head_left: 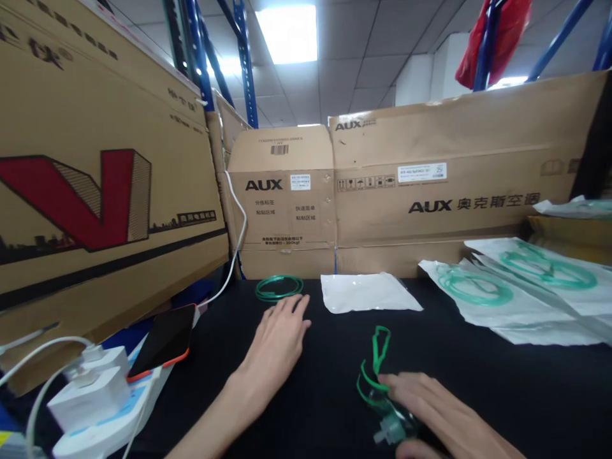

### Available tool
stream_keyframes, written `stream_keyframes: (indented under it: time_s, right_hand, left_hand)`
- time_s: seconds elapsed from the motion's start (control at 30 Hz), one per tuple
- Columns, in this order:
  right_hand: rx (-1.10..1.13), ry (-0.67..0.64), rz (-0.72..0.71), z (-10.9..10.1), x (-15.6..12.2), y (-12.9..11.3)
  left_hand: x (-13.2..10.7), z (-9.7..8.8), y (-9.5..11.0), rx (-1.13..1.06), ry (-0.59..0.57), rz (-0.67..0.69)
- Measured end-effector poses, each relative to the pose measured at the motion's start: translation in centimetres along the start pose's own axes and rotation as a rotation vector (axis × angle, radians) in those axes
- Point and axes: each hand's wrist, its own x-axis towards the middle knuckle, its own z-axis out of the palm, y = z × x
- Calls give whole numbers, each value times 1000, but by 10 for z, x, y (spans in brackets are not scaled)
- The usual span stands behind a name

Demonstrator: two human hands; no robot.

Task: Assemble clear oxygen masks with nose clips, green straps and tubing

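My left hand reaches over the black tabletop with its fingers stretched out, palm down. Its fingertips are just in front of a coil of green tubing; whether they touch it I cannot tell. At the lower right, my right hand has its fingers closed around a clear oxygen mask with a green elastic strap, whose loop sticks up above the fingers. Part of the mask is hidden by the hand. A white pouch lies flat beyond both hands.
Clear-and-white packages with coiled green tubing lie at the right. On the left are a phone and a power strip with plugged-in white chargers and cables. Large cardboard boxes wall off the back and left side.
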Motion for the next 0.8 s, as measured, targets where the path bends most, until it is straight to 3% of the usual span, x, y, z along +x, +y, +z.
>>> stream_keyframes:
  time_s: [0.07,0.13,0.2,0.27,0.5,0.7,0.8]
  right_hand:
    - [15,7,-13,2,1,-4]
    - [26,25,29,2,-2,-5]
    - [33,26,90,0,-6,-6]
    - [28,8,118,-2,-10,-8]
    - [36,-124,148,-6,-8,-18]
    - [-33,-205,47,-5,2,-27]
    - [-45,-185,47,-5,0,-24]
  left_hand:
    - [-18,-3,22,-112,-23,64]
    - [-37,-4,40,-412,-51,167]
    - [-49,-2,53,-651,-93,244]
    - [-54,3,60,-757,-145,285]
    - [-56,15,61,-778,-186,196]
    - [-58,17,64,-791,-105,208]
    - [-57,17,59,-721,-93,186]
